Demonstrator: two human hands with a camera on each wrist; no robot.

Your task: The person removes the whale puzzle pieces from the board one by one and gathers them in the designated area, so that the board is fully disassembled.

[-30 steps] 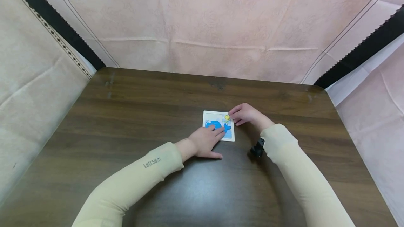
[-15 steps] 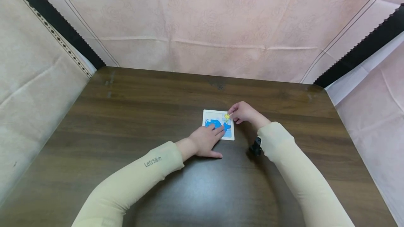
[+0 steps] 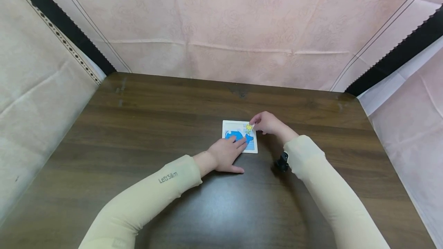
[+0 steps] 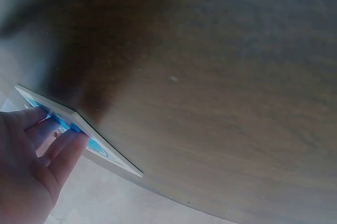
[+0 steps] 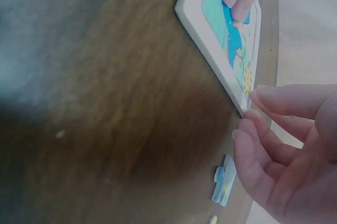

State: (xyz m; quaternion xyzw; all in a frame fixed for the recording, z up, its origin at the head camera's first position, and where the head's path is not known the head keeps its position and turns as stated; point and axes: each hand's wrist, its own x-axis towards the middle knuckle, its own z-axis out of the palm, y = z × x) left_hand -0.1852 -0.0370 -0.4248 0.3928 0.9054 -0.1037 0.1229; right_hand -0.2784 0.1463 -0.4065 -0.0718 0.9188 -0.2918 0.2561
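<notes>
A small white-framed picture puzzle (image 3: 255, 147) with a blue sea animal and a yellow sun lies on the table. My left hand (image 3: 227, 155) rests across its lower part, fingers stretched out on the blue picture. In the left wrist view these fingers (image 4: 66, 153) touch the face of the puzzle (image 4: 113, 155). At the upper right corner, beside the sun, my right hand (image 3: 268, 123) pinches with thumb and forefinger. The right wrist view has the fingertips of this hand (image 5: 287, 134) right at the corner of the frame (image 5: 210, 56); I cannot tell whether they grip a separate piece.
In the right wrist view a loose puzzle piece (image 5: 223, 181) lies on the table near the curled fingers, with a bit of another yellowish piece (image 5: 212, 220) at the lower edge. The brown table (image 3: 173, 107) ends at a pale cloth (image 3: 221, 22) behind.
My right fingertips have drawn slightly inward and closer together at the sun corner. The puzzle has shifted up a touch in the head view. My left hand stays in place.
</notes>
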